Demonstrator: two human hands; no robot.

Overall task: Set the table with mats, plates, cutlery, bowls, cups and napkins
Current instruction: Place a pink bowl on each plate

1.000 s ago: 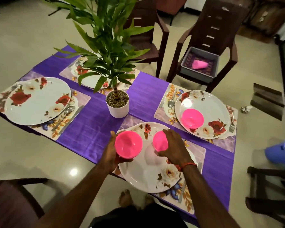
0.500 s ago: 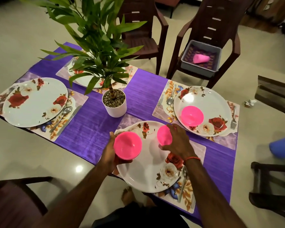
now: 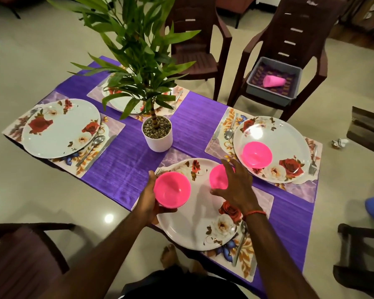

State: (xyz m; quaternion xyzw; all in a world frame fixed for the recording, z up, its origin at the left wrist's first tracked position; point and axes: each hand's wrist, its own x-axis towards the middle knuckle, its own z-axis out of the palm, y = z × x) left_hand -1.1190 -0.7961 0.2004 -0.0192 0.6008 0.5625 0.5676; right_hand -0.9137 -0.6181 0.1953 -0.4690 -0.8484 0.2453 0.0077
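Observation:
My left hand grips a pink bowl held just above the left rim of the near floral plate. A second pink bowl rests on that plate's far side. My right hand hovers over it with fingers spread and loosened. A third pink bowl lies in the right plate. The left plate and the far plate, partly hidden by leaves, carry no bowl. Each plate lies on a floral mat with cutlery beside it.
A potted plant in a white pot stands mid-table on the purple cloth. A grey tub holding a pink cup rests on the far right chair. More chairs ring the table.
My right hand has set its pink bowl down on the near plate and loosened its fingers. My left hand keeps holding the other bowl in about the same spot.

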